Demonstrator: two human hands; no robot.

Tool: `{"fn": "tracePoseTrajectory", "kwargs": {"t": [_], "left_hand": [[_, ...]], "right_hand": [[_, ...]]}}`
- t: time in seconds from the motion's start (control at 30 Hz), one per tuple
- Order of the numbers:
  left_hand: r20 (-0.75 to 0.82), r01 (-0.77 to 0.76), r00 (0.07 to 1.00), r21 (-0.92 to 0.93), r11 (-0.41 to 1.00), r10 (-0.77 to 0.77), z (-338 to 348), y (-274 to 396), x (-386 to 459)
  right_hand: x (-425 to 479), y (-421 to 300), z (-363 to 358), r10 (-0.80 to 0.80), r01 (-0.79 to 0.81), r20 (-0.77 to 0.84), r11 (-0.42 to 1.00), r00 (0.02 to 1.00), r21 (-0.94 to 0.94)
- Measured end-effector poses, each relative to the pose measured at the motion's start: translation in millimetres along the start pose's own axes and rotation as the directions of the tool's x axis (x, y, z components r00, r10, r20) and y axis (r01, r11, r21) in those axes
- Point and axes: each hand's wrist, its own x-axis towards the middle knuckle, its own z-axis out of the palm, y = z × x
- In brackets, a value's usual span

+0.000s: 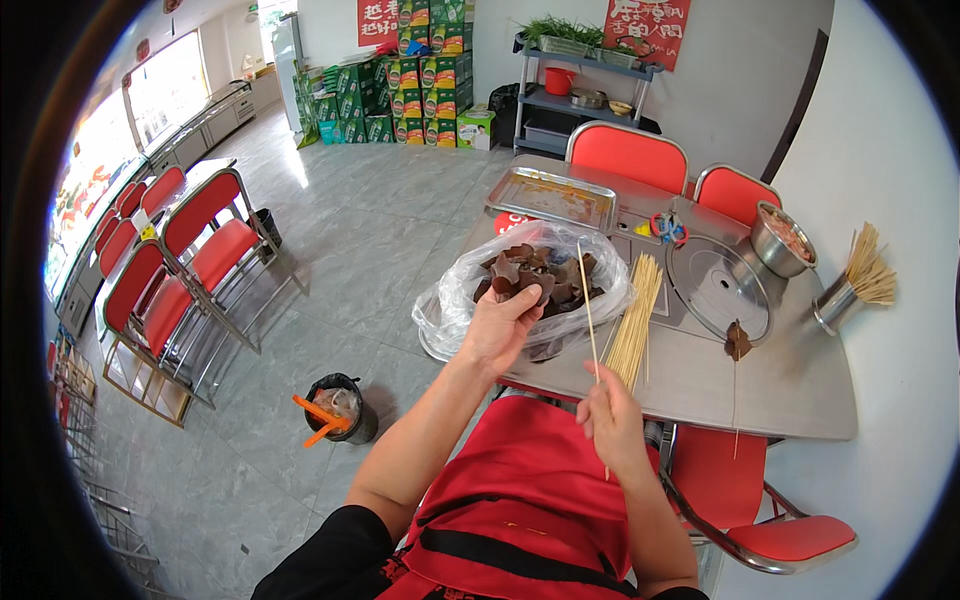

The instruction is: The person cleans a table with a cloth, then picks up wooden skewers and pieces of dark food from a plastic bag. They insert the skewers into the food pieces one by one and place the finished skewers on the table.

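Dark brown wood ear mushrooms (559, 274) fill a clear plastic bag (450, 304), spread wide at the table's near left. Over the bag, my left hand (504, 326) pinches a wood ear piece (534, 288) between thumb and fingers. My right hand (611, 412) grips a thin bamboo skewer (588, 300), its bare tip pointing up and away from me. A bundle of loose bamboo skewers (636, 322) lies just right of the bag. Farther right, one skewer with wood ear (738, 341) threaded near its end rests on the table, its bare stick reaching past the near edge.
The metal table (795, 390) also bears a stained steel tray (555, 196), scissors (669, 228), a round glass lid (716, 289), a steel bowl of meat (784, 236) and a skewer holder (834, 304). A bin (360, 420) stands on the floor at left. Red chairs (720, 480) adjoin the table.
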Motion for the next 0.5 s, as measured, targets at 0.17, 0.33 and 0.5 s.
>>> {"fn": "tracePoseTrajectory", "kwargs": {"t": [0.17,0.33,0.5], "left_hand": [[0.116,0.002,0.993,0.078,0.997,-0.011,-5,16,0],[0.092,-0.141,0.989,0.329,0.934,0.117,-11,16,3],[0.172,-0.23,0.971,0.487,0.843,0.166,-4,17,-3]], "right_hand": [[-39,-14,1,0.091,-0.1,0.097,0.991,0.991,0.089],[-53,-24,-5,0.101,-0.12,0.157,0.985,0.983,0.122],[-52,-31,-12,0.113,-0.137,0.149,0.977,0.982,0.161]]}}
